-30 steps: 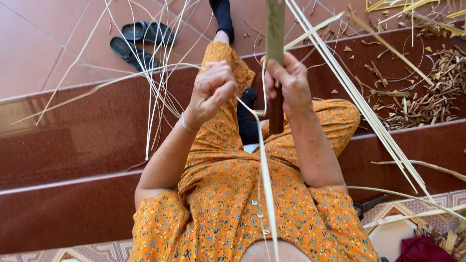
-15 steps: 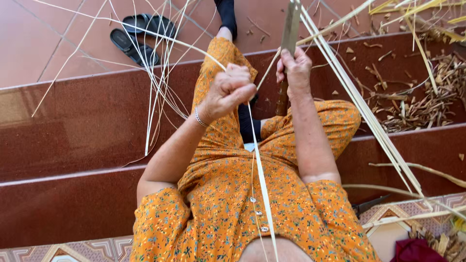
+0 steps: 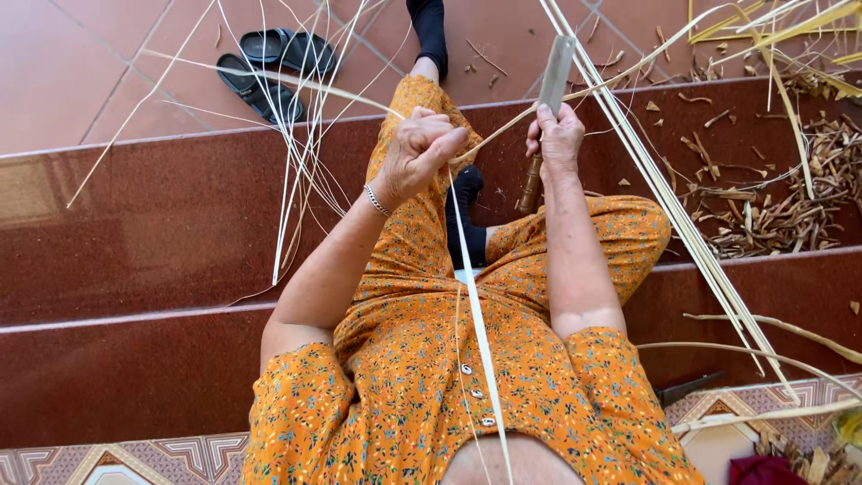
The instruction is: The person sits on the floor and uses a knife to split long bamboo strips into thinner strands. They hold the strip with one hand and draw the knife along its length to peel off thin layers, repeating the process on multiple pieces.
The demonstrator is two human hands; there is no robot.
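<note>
I sit on dark red steps in an orange flowered dress. My left hand [image 3: 420, 153] is closed around a thin pale bamboo strip [image 3: 476, 314] that runs down over my lap. My right hand [image 3: 558, 139] grips a knife [image 3: 545, 108] with a flat grey blade pointing up and a brown wooden handle below the fist. The strip bends from my left hand across to the blade. The two hands are a short way apart at chest height.
Several long pale strips [image 3: 305, 135] lean on the steps at left, and more [image 3: 682, 224] slant down at right. Black sandals [image 3: 269, 67] lie on the tiled floor. Bark shavings [image 3: 781, 207] litter the right step. A patterned mat [image 3: 763, 404] lies at lower right.
Both hands have risen and drawn apart; the left hand pulled the strip up and to the left, while the knife tilted and shifted right.
</note>
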